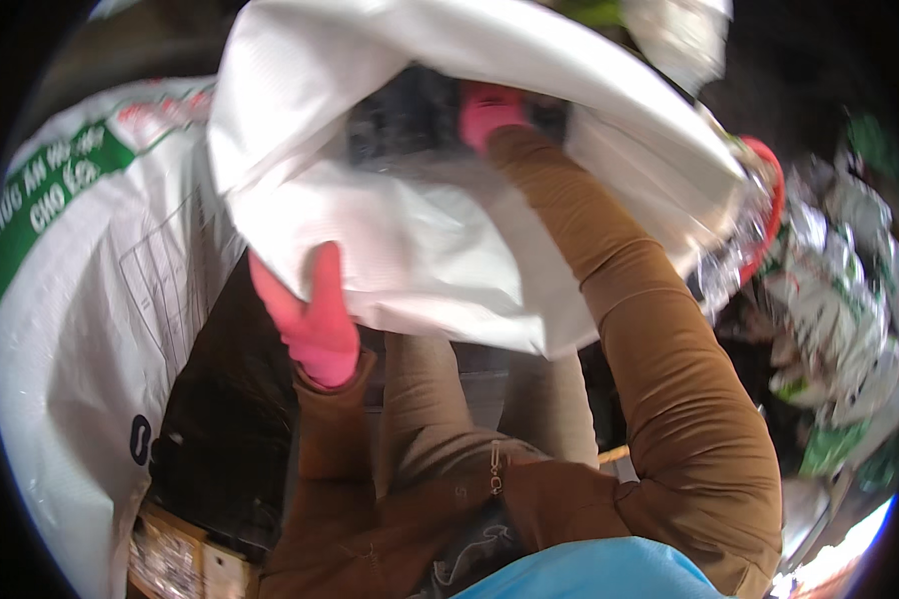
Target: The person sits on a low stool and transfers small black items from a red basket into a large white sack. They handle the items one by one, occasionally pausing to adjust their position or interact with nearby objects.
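Observation:
A large white woven plastic sack (440, 280) is spread wide in front of me, its mouth facing me. My left hand (315, 319), in a pink glove, grips the sack's near left rim; the thumb shows, and the other fingers are partly hidden by the cloth. My right hand (489, 110), also pink-gloved, reaches through the mouth into the sack. Its fingers are blurred and hidden in the shadow, so what it touches cannot be made out. Dark, blurred stuff (400, 115) shows inside the sack near that hand.
A bulging white sack with a green band (90, 309) stands at my left. Crumpled plastic bags (829, 309) are heaped at the right, beside a red rim (769, 200) with clear plastic. A whitish plastic bundle (679, 40) lies beyond. At lower left is a brown box (185, 559).

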The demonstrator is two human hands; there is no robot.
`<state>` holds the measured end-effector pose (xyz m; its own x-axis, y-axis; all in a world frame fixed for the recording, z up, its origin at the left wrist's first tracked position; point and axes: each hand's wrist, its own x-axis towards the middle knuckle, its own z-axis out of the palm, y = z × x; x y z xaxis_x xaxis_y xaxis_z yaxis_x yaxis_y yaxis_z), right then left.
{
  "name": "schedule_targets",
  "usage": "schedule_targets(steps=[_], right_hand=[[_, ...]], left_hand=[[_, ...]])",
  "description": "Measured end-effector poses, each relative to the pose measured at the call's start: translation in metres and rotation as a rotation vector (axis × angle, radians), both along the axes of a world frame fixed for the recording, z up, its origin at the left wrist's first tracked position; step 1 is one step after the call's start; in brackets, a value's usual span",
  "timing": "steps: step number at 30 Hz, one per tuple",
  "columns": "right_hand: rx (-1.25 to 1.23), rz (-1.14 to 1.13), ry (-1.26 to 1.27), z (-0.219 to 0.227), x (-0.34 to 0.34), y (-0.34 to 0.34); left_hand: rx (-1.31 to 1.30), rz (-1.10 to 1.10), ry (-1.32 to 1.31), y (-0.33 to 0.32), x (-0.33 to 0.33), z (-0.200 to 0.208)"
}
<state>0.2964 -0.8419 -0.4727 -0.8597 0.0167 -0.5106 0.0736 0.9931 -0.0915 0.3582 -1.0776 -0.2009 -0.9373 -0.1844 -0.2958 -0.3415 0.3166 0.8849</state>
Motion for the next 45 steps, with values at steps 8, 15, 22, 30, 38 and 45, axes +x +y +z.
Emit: schedule_targets(steps=[8, 15, 22, 30, 38, 45], right_hand=[[-1.162, -0.342, 0.538, 0.329, 0.118, 0.115], [-0.408, -1.164, -0.032, 0.225, 0.365, 0.323], [-0.1, -0.908, -0.186, 0.176, 0.374, 0.271], [-0.295, -1.021, -0.027, 0.237, 0.406, 0.315], [-1.136, -1.091, 0.535, 0.406, 0.232, 0.209], [-0.855, -0.588, -0.024, 0.171, 0.01, 0.003]], left_hand=[[0.222, 0.484, -0.033, 0.005, 0.047, 0.007], [0.26, 0.515, -0.78, -0.01, 0.165, -0.02], [0.332, 0.345, -0.953, 0.049, 0.192, -0.027], [0.261, 0.332, -0.718, 0.012, 0.141, 0.002], [0.246, -0.02, -0.154, 0.023, 0.024, 0.021], [0.051, -0.018, -0.216, 0.008, 0.031, 0.021]])
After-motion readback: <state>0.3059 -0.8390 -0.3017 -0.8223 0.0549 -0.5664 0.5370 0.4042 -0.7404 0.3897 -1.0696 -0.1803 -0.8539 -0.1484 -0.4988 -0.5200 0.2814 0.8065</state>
